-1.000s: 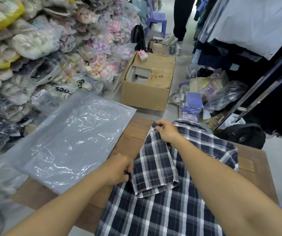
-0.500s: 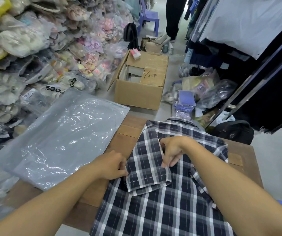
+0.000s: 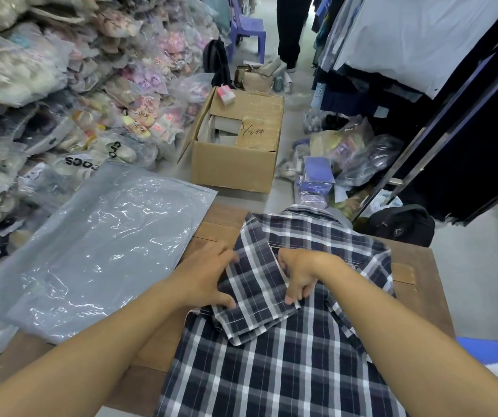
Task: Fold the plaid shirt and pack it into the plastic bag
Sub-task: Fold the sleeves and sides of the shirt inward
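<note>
Right hand (image 3: 300,273): fingers (image 3: 294,296) curled down into a loose fist, knuckles and tips pressed onto the inner edge of a folded-over sleeve (image 3: 256,291) of the plaid shirt (image 3: 272,365); whether they pinch cloth or only press it, can't tell. Left hand (image 3: 208,276): fingers spread and flat, palm down, on the outer edge of that same sleeve, thumb tip on the fabric near the sleeve's lower corner; pressing, not gripping. The sleeve lies between the two hands, folded inward across the shirt body, cuff end pointing toward the person. Shirt is spread flat on the wooden tabletop (image 3: 416,272), collar end away from the hands at the far edge, hem end running under both forearms and off the near edge. Just left of the left hand: the plastic bag (image 3: 100,245), grey-clear, flat, empty, overhanging the tabletop's far-left side; touching neither hand. Beyond the hands, on the floor: an open cardboard box (image 3: 235,164). Far left of it, a pile of bagged goods (image 3: 46,79). Right of the right hand, past the tabletop: a black backpack (image 3: 401,227) and hanging clothes (image 3: 422,40).
</note>
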### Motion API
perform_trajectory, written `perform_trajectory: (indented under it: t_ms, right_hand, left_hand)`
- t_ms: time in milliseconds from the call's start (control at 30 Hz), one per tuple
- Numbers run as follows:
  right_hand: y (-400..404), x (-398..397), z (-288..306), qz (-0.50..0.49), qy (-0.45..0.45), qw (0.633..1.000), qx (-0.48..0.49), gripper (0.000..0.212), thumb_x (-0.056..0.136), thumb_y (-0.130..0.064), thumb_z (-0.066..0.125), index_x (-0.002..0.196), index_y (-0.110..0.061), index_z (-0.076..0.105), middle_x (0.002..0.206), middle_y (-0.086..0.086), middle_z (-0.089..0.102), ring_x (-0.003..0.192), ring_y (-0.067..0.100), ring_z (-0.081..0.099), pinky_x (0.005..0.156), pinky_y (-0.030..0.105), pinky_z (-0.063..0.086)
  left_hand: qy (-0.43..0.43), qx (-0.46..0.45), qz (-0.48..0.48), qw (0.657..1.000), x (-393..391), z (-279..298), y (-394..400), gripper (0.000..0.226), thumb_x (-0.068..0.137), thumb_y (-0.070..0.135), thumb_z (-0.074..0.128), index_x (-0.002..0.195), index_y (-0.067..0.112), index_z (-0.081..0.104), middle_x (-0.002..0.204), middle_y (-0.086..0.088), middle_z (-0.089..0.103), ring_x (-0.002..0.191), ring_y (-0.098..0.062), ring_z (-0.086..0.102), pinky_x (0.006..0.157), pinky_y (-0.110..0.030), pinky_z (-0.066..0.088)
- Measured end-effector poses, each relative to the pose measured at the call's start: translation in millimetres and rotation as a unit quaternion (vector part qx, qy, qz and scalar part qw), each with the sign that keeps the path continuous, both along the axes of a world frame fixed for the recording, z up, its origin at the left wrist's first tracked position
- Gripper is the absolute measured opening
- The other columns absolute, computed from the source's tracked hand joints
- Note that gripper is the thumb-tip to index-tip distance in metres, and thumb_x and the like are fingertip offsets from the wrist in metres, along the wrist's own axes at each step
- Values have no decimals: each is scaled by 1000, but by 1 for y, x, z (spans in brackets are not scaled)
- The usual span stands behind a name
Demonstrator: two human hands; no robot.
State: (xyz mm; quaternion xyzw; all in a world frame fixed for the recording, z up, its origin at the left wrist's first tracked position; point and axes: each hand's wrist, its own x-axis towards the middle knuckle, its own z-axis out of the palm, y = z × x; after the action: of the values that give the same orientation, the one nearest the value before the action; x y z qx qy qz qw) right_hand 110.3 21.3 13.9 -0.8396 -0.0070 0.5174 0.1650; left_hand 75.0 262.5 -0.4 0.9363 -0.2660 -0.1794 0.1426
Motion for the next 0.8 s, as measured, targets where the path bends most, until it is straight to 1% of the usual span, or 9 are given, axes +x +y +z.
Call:
perform_trajectory:
  t_ms: [67, 100, 167, 267, 433, 533, 667, 733, 800]
  right_hand:
    - [2, -7, -7, 38, -17, 999, -28, 88, 79, -4, 84, 143, -19, 26, 118, 22, 69, 82, 24, 74, 73, 35, 64]
    - [1, -9, -8, 48, -33, 998, -32, 88, 79, -5, 84, 143, -20, 25, 116, 20, 70, 76, 22, 72, 65, 30, 62]
    - [-2, -12, -8, 47, -62, 997, -28, 82, 78, -7, 84, 138, -20, 30, 113, 17, 70, 70, 19, 69, 60, 28, 60]
    - [-7, -14, -7, 31, -80, 996, -17, 68, 77, -8, 85, 126, -18, 40, 111, 13, 67, 76, 22, 68, 76, 39, 64]
    - [-14, -14, -12, -17, -74, 997, 28, 46, 84, -8, 76, 115, -19, 44, 100, 15, 73, 77, 24, 71, 77, 39, 64]
    - [-18, -14, -18, -53, -83, 993, 60, 32, 90, -10, 69, 113, -17, 48, 103, 19, 74, 72, 20, 69, 74, 35, 64]
    - [-19, -14, -26, -57, -85, 993, 60, 32, 88, -11, 69, 115, -14, 52, 101, 20, 75, 73, 20, 69, 77, 37, 64]
    - [-20, -12, -29, -59, -81, 993, 61, 34, 87, -12, 70, 116, -14, 52, 102, 19, 75, 75, 22, 72, 78, 39, 64]
    - [-21, -10, -29, -61, -75, 993, 65, 37, 86, -12, 73, 116, -14, 52, 104, 20, 74, 81, 25, 76, 77, 38, 64]
  left_hand:
    - [3, 62, -54, 997, 7, -6, -9, 135, 55, 77, 74, 158, 22, 7, 166, 7, -5, 153, -19, -6, 126, -40, 9]
    - [-4, 102, -83, 991, 11, -9, -13, 147, 53, 80, 72, 158, 19, -10, 164, 4, -26, 150, -20, -25, 125, -40, -5]
    - [-21, 168, -117, 979, 19, -16, -20, 157, 50, 87, 68, 153, 14, -25, 157, -1, -39, 144, -22, -39, 121, -44, -18]
    - [-7, 250, -118, 961, 28, -21, -26, 164, 41, 97, 58, 153, 12, -25, 160, -4, -36, 143, -26, -40, 118, -55, -19]
    - [-6, 312, -106, 944, 32, -18, -32, 169, 35, 101, 53, 152, 7, -25, 160, -10, -34, 143, -31, -38, 115, -59, -21]
    - [3, 307, -93, 947, 35, -15, -25, 169, 37, 98, 58, 151, 6, -27, 159, -10, -36, 143, -30, -39, 116, -58, -22]
    - [27, 233, -86, 968, 34, -11, -16, 164, 41, 95, 61, 151, 14, -29, 157, -2, -40, 142, -25, -41, 118, -51, -23]
    - [51, 176, -83, 980, 28, -4, -14, 156, 45, 89, 67, 155, 22, -21, 162, 4, -31, 149, -24, -30, 123, -45, -12]
    - [68, 153, -79, 983, 21, 3, -7, 138, 45, 77, 78, 153, 27, 7, 157, 5, 4, 146, -24, 6, 123, -42, 17]
